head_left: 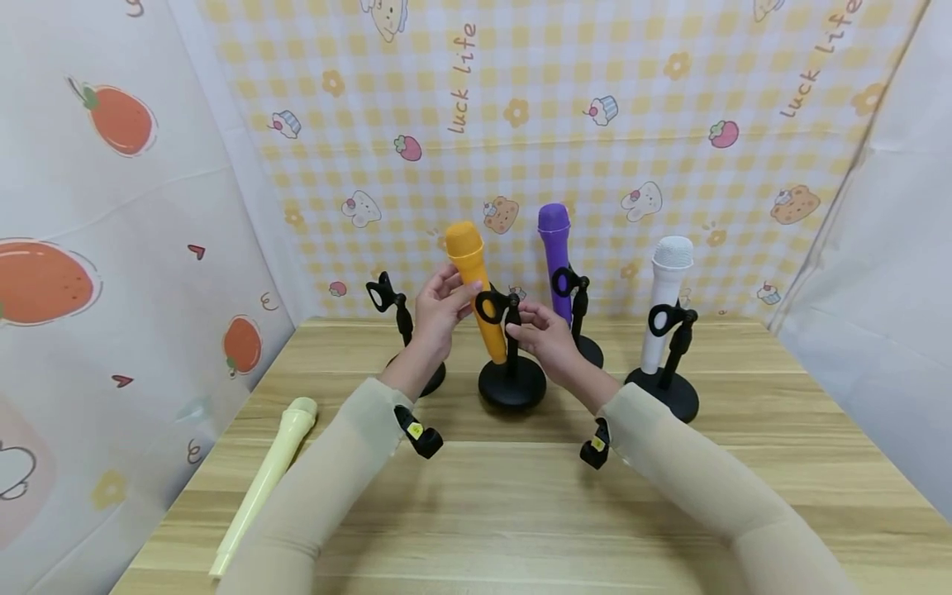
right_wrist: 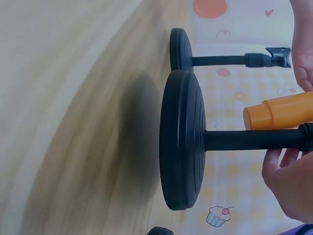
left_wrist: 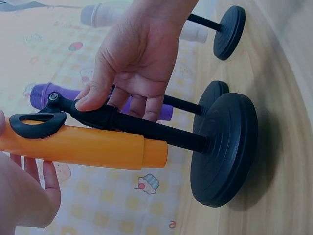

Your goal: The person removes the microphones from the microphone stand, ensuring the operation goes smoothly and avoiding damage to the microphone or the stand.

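Observation:
My left hand (head_left: 437,316) grips an orange microphone (head_left: 464,241) just below its head, from the left side. The microphone leans against the ring clip of a black desk stand (head_left: 513,384), its lower end beside the pole. My right hand (head_left: 549,337) pinches the upper pole of this stand, thumb on the near side and fingers behind, as the left wrist view shows. In the right wrist view the orange tail end (right_wrist: 259,116) lies alongside the pole, above the round base (right_wrist: 183,142).
Behind and to the right, a purple microphone (head_left: 554,240) and a white microphone (head_left: 665,281) sit in black stands. Another black stand (head_left: 383,293) without a microphone is at the left, partly behind my left arm. A pale yellow microphone (head_left: 268,471) lies on the wooden table (head_left: 506,512).

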`<state>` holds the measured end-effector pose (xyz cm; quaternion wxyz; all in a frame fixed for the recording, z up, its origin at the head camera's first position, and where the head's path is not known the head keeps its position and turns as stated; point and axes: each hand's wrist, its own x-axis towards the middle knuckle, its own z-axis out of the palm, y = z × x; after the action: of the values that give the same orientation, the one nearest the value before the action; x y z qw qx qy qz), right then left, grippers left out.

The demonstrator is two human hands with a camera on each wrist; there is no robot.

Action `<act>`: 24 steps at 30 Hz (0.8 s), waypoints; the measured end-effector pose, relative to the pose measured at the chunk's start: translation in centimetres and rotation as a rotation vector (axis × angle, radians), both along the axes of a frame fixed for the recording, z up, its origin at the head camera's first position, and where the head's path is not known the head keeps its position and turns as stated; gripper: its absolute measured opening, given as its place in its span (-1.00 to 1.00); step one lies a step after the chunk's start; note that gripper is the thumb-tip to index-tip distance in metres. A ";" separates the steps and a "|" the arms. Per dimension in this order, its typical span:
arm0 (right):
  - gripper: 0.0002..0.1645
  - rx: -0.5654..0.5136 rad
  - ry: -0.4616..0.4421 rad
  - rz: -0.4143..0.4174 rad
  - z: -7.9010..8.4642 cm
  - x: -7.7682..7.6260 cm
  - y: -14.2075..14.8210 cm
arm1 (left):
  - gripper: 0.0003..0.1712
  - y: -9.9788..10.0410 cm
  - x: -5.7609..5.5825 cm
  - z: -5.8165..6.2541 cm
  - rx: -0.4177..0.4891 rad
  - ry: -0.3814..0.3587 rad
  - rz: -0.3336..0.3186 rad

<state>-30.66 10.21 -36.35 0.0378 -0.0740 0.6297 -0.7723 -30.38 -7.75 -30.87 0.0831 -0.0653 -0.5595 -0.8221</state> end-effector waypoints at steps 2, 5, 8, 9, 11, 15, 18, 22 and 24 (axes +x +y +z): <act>-0.54 -0.005 -0.002 0.001 0.0 0.4 0.1 | -0.51 0.1 0.4 0.0 0.005 -0.005 -0.003; -0.55 -0.012 -0.004 -0.003 0.0 1.0 0.3 | -0.49 0.2 0.9 0.0 0.001 -0.005 -0.010; -0.58 -0.017 -0.008 -0.008 0.0 1.6 0.4 | -0.48 0.2 1.4 0.0 -0.009 -0.003 -0.017; -0.59 -0.018 -0.008 -0.006 0.0 1.7 0.5 | -0.48 0.2 1.5 0.0 -0.015 -0.002 -0.020; -0.60 -0.014 -0.012 -0.003 -0.1 2.0 0.6 | -0.48 0.3 1.8 -0.1 -0.021 -0.002 -0.028; -0.61 -0.004 -0.029 -0.005 -0.1 2.7 0.9 | -0.49 0.4 2.4 -0.2 -0.041 -0.004 -0.040; -0.63 -0.009 -0.046 -0.010 -0.1 3.1 1.1 | -0.50 0.4 2.8 -0.3 -0.057 -0.003 -0.051; -0.64 -0.021 -0.048 -0.010 -0.2 3.8 1.2 | -0.52 0.4 3.2 -0.5 -0.067 -0.002 -0.069; -0.63 -0.020 -0.041 -0.011 -0.3 4.1 1.2 | -0.52 0.4 3.3 -0.6 -0.068 -0.003 -0.076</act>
<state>-26.55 11.44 -36.61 0.0457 -0.0552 0.6214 -0.7802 -27.03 -7.31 -31.48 0.0490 -0.0881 -0.5842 -0.8053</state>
